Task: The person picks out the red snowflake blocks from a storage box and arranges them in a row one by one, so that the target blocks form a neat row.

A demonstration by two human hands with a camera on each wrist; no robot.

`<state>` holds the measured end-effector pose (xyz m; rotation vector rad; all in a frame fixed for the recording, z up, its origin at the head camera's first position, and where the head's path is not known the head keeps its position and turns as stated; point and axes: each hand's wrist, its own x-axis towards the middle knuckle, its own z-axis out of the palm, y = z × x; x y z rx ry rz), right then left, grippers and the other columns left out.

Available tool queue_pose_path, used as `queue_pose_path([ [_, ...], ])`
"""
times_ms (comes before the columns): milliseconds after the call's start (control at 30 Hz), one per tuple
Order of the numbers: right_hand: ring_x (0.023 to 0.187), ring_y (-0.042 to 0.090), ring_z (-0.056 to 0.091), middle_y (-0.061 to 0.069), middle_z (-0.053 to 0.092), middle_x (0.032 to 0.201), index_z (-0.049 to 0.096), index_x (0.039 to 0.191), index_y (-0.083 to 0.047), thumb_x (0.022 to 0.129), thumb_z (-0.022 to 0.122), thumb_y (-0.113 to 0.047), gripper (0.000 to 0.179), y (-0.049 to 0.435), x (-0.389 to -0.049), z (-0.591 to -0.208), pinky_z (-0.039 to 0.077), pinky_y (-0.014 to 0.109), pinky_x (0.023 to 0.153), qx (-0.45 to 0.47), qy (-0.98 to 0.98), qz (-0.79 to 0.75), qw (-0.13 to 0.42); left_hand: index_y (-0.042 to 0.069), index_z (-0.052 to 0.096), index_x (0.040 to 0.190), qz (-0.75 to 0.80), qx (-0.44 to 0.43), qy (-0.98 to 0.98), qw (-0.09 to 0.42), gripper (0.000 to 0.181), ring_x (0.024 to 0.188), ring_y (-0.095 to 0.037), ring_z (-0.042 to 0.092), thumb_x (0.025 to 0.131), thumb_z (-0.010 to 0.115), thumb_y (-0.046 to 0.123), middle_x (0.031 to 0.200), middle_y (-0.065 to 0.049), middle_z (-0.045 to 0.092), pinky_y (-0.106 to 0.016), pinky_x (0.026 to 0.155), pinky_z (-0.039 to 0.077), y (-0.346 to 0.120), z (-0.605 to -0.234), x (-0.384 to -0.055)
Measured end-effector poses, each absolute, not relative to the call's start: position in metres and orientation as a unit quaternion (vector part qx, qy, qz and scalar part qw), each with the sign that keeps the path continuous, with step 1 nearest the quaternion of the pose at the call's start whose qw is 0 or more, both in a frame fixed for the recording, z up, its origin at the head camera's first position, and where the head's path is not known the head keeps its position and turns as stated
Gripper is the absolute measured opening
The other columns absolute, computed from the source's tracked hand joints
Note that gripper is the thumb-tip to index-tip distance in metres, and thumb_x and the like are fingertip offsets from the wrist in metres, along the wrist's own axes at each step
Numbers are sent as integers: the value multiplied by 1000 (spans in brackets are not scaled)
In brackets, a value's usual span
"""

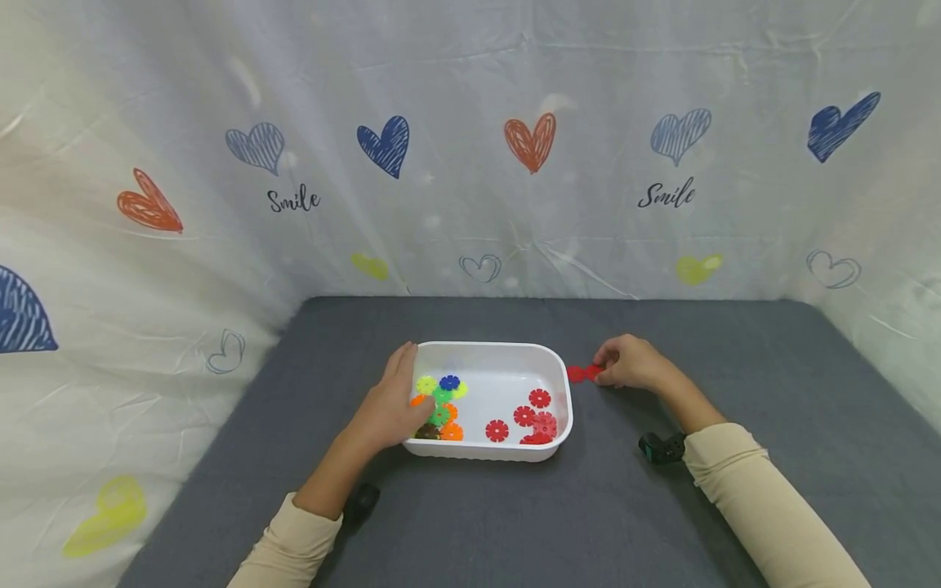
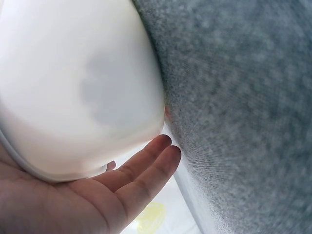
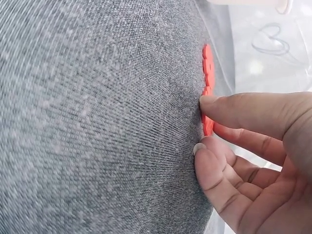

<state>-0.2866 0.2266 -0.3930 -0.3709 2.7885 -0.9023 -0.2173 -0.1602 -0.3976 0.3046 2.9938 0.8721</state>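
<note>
A white plastic tray (image 1: 481, 450) holds small notched discs in separate groups. My left hand (image 1: 397, 407) grips the tray's left end, thumb over the rim and fingers along the outer wall, as the left wrist view shows its fingers (image 2: 146, 180) against the white side. Just beyond the tray's right end, my right hand (image 1: 631, 363) pinches a red notched disc (image 3: 208, 126) flat at the cloth, between thumb and fingers. Beside it lies another red notched disc (image 1: 576, 374), touching or overlapping it; whether they are joined I cannot tell.
Several red discs (image 1: 497, 430) lie in the tray's right part. Green, yellow, orange and blue discs (image 1: 449, 382) cluster at its left, partly behind my thumb. Grey cloth (image 1: 500, 523) covers the table, and a heart-printed curtain (image 1: 441, 220) hangs at the back and sides.
</note>
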Motion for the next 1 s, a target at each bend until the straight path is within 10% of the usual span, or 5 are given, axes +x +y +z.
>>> queue_pose_path([
  [400, 60, 13, 59, 6, 61, 77, 68, 103, 6, 81, 78, -9, 29, 226, -285, -390, 52, 30, 56, -127, 939, -309, 85, 3, 14, 159, 280, 109, 954, -3, 86, 125, -41, 49, 90, 60, 25, 165, -13, 11, -58, 100, 43, -160, -397, -215],
  [700, 80, 20, 62, 4, 68, 90, 73, 99, -4, 88, 72, -8, 11, 171, -258, -351, 53, 38, 70, -262, 916, -293, -75, 3, 12, 160, 276, 104, 956, -2, 86, 125, -42, 49, 91, 60, 25, 165, -13, 9, -59, 101, 42, -161, -396, -215],
  [1000, 106, 21, 60, 4, 66, 116, 73, 120, -11, 85, 79, -16, 35, 115, -240, -359, 52, 34, 88, -464, 857, -188, 123, 2, 13, 159, 274, 114, 955, -7, 86, 120, -43, 52, 90, 60, 24, 165, -14, 10, -60, 99, 43, -163, -398, -216],
])
